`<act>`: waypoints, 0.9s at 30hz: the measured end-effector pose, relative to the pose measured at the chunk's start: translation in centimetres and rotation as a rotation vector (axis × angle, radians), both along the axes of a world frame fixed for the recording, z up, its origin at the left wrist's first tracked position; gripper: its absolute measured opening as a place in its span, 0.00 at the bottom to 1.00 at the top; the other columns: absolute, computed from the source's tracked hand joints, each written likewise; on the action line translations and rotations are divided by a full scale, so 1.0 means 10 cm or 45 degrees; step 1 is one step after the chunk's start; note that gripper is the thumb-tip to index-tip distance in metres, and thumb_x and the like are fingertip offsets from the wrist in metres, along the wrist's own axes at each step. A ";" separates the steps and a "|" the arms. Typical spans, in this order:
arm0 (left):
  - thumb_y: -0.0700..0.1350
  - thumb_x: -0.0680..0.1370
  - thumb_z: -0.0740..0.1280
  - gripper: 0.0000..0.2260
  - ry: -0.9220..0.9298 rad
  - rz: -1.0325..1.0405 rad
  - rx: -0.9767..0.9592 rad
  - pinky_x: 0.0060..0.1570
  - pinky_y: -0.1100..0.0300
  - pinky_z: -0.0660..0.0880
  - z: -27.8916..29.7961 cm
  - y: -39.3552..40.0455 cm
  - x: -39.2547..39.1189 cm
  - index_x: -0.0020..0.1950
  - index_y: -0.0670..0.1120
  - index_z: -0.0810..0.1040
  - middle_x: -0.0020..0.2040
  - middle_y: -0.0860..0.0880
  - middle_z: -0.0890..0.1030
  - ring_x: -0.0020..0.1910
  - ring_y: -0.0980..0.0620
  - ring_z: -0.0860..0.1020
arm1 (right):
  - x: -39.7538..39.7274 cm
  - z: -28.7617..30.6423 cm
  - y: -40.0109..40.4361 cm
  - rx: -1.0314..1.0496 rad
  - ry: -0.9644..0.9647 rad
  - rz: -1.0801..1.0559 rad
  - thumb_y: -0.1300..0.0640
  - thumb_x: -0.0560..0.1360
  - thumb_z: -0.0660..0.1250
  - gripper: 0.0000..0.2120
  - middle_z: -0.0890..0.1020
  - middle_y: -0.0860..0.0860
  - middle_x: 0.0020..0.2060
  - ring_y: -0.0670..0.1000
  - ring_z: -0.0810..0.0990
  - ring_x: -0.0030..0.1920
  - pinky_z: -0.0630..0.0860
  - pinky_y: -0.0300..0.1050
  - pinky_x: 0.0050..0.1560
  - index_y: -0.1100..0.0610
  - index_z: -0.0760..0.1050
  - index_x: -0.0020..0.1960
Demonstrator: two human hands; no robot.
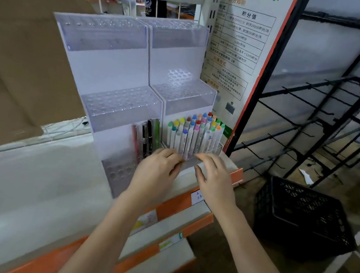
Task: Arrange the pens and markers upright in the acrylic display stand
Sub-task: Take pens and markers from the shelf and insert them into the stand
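Two tiered acrylic display stands [119, 109] sit side by side on a white shelf. The right stand's lowest tier holds several white markers [193, 135] with coloured caps, standing upright. The left stand's lowest tier holds several pens [148, 138], red, black and green, upright at its back right. My left hand [159, 170] rests at the front of the marker tier, fingers loosely bent and touching its edge. My right hand [213, 176] hovers at the same tier's front right with relaxed fingers. Neither hand holds anything.
The upper tiers of both stands show bare holes. A printed sign [238, 48] stands right of the stands. Black wire racks [324, 121] and a black plastic crate [299, 219] are on the right. Orange-edged shelves [175, 225] run below. A brown cardboard sheet [22, 55] fills the left.
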State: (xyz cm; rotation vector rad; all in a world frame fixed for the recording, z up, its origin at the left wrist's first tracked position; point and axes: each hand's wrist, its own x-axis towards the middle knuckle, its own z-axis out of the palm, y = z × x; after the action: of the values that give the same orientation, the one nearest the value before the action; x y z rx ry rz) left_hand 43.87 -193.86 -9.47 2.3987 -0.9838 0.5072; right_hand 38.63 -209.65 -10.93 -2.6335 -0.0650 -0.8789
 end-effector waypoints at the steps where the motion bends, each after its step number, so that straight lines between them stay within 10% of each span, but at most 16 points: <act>1: 0.46 0.78 0.60 0.11 0.002 0.040 0.003 0.42 0.54 0.78 0.01 0.05 -0.02 0.51 0.46 0.81 0.47 0.50 0.81 0.46 0.48 0.79 | 0.00 0.01 0.01 -0.011 0.009 0.044 0.66 0.69 0.73 0.16 0.80 0.55 0.51 0.54 0.79 0.54 0.71 0.40 0.56 0.62 0.77 0.56; 13: 0.49 0.73 0.58 0.14 -0.110 0.600 0.048 0.24 0.58 0.76 0.11 1.13 -0.57 0.40 0.47 0.83 0.38 0.50 0.81 0.38 0.46 0.81 | -0.08 0.39 0.90 0.019 0.069 0.662 0.62 0.72 0.63 0.12 0.80 0.55 0.49 0.57 0.78 0.51 0.67 0.40 0.55 0.62 0.78 0.55; 19: 0.38 0.68 0.75 0.05 -0.010 0.830 0.100 0.29 0.58 0.76 0.03 1.94 -0.95 0.40 0.46 0.83 0.38 0.49 0.82 0.39 0.45 0.81 | -0.16 0.36 1.74 -0.030 0.179 0.898 0.63 0.73 0.63 0.14 0.79 0.56 0.51 0.57 0.75 0.54 0.63 0.40 0.56 0.61 0.77 0.57; 27: 0.43 0.77 0.64 0.08 0.255 1.135 0.199 0.46 0.53 0.75 -0.10 3.25 -1.52 0.53 0.44 0.82 0.51 0.46 0.81 0.56 0.45 0.76 | -0.30 0.09 3.13 -0.156 0.397 1.063 0.59 0.79 0.60 0.15 0.74 0.54 0.61 0.53 0.67 0.64 0.60 0.37 0.59 0.58 0.72 0.64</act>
State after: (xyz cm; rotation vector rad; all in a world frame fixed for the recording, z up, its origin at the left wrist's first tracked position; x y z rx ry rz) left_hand 28.68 -161.35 -10.51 2.8769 0.1921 0.4724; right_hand 35.60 -178.30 -10.02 -2.4346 -1.0643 -0.1786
